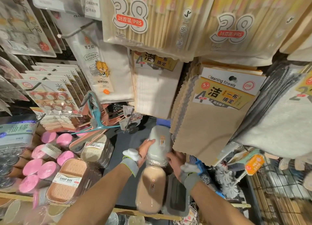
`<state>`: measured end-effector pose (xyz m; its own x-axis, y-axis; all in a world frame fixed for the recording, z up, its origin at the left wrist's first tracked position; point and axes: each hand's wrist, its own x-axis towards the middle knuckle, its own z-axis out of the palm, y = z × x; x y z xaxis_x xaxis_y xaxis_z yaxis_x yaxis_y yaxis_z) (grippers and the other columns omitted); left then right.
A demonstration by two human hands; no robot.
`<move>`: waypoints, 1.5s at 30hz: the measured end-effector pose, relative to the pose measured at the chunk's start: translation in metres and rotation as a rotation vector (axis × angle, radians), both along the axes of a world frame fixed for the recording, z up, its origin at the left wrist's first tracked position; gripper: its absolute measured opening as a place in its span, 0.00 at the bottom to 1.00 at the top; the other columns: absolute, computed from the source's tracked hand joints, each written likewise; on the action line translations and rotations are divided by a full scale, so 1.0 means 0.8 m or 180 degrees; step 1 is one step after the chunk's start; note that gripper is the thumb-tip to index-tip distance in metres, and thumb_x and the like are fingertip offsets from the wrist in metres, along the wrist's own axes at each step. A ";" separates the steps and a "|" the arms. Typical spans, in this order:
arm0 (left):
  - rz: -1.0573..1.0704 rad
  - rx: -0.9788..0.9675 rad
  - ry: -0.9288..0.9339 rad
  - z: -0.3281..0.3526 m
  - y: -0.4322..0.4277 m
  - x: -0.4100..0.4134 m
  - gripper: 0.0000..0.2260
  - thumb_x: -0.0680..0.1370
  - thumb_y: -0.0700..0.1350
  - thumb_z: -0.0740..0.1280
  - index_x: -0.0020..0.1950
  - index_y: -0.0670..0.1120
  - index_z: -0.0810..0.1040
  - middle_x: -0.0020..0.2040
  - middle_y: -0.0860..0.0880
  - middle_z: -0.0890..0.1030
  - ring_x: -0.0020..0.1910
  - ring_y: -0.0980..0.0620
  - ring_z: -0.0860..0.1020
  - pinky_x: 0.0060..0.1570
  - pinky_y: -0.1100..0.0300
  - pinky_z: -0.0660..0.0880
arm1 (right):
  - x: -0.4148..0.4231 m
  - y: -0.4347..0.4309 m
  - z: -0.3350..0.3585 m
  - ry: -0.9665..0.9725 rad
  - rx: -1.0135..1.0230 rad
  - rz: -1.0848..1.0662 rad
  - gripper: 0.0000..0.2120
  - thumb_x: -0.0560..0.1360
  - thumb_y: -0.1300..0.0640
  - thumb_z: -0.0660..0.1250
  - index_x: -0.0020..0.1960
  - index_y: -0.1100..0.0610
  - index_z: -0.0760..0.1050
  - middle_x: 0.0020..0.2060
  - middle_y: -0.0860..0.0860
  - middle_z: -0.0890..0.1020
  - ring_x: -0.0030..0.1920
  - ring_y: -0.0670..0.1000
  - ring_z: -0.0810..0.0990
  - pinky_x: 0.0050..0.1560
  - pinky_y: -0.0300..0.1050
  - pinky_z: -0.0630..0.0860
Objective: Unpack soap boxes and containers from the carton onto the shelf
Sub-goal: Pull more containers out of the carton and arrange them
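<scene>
Head view: both hands hold the grey soap container (158,145). My left hand (144,151) curls round its left side and my right hand (175,160) grips its right, above the dark shelf (125,150) toward its back edge. I judge slipping the main risk, since the rounded oblong shell is wrapped in glossy film. The scalloped cloth of the cleaning towels (211,123) hangs just beside it and could snag. A matte tan container (152,189) lies nearer the front edge.
</scene>
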<state>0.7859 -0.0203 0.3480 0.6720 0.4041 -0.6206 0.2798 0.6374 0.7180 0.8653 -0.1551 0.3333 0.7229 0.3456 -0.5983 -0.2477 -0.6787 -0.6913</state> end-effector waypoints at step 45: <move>0.0050 0.0207 0.0922 0.073 -0.026 -0.126 0.12 0.79 0.53 0.61 0.61 0.51 0.71 0.59 0.49 0.75 0.54 0.49 0.75 0.40 0.61 0.65 | -0.036 -0.051 0.080 0.0354 0.0539 0.0002 0.06 0.74 0.63 0.66 0.41 0.54 0.77 0.42 0.57 0.80 0.40 0.52 0.77 0.43 0.40 0.75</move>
